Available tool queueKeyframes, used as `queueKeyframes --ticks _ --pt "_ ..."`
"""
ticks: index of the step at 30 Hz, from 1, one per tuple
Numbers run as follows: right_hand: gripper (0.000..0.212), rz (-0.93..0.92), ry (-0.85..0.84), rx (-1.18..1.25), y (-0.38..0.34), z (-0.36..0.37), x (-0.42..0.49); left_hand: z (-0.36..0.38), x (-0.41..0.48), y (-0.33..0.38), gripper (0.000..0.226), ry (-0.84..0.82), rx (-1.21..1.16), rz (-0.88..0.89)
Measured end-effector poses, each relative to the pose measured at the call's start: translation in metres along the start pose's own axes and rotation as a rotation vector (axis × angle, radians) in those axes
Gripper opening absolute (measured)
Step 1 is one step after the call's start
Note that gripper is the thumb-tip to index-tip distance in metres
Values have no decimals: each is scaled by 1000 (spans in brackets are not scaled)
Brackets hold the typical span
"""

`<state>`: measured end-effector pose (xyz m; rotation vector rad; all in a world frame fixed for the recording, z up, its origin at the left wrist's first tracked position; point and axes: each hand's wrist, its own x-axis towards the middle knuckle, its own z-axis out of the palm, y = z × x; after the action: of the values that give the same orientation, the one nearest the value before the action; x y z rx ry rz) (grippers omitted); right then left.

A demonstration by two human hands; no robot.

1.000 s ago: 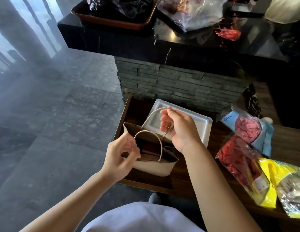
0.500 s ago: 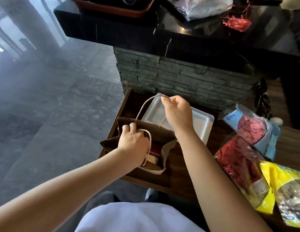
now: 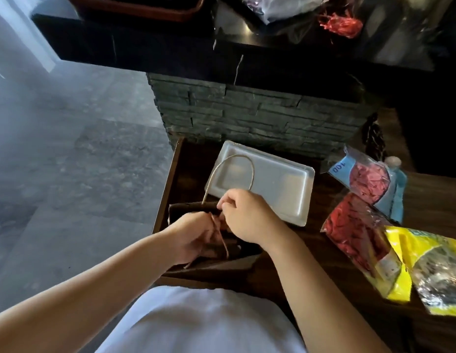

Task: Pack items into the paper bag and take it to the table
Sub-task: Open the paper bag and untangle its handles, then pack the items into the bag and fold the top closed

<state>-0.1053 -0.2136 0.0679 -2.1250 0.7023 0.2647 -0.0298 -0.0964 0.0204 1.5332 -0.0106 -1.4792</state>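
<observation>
The right hand (image 3: 247, 217) pinches the rim of the paper bag (image 3: 211, 256) just before the white tray (image 3: 280, 189), holding it open; the left hand (image 3: 193, 235) reaches inside, its grip hidden.

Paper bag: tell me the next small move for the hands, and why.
Probably draw the left hand out of the paper bag and bring the two handles together for a lift. That hand is down in the bag's mouth, the near cord draped over its wrist; the right hand pinches the far handle, which loops up over the white tray.
</observation>
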Motion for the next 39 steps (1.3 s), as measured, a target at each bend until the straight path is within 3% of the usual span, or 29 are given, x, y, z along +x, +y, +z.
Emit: queueKeyframes --ticks 4,6,8,10,12,14,16,19,20,22,24,26,30,34,39 --pt "31 53 -161 -157 -11 -2 14 -12 -17 9 40 105 410 428" --pt "24 28 -193 -148 -18 -3 19 -20 -33 15 34 43 236 565" --pt "19 17 -192 20 -25 -3 20 -28 -44 19 26 -75 -103 601" --pt "28 109 -206 315 -27 -2 20 -38 -47 17 16 -195 -398 575" --pt "24 232 -268 687 -22 -3 17 -48 -51 12 9 -209 -621 540" --pt "19 295 -294 900 -12 -4 12 -55 -53 9 7 -179 -720 478" --pt "17 329 -312 902 -3 -4 6 -56 -53 8 7 -121 -699 379" --pt "15 356 -305 662 0 6 -2 -46 -49 7 20 36 -331 300" --pt "20 352 -300 556 -1 11 -4 -40 -48 7 27 101 -75 331" --pt "52 321 -286 290 -5 19 -6 -31 -44 4 28 182 638 435" --pt "89 227 -264 -77 -8 25 -4 -20 -39 0 15 116 1263 438" --pt "91 179 -259 -287 -12 27 -1 -8 -33 -3 16 5 1532 324" --pt "57 255 -370 -421 -18 25 9 14 -8 -1 33 -132 1610 159" --pt "34 179 -441 -576 -24 37 19 9 6 -5 39 -83 1532 -24" --pt "20 158 -442 -589 -17 44 25 2 -2 -19 38 -124 1483 20"
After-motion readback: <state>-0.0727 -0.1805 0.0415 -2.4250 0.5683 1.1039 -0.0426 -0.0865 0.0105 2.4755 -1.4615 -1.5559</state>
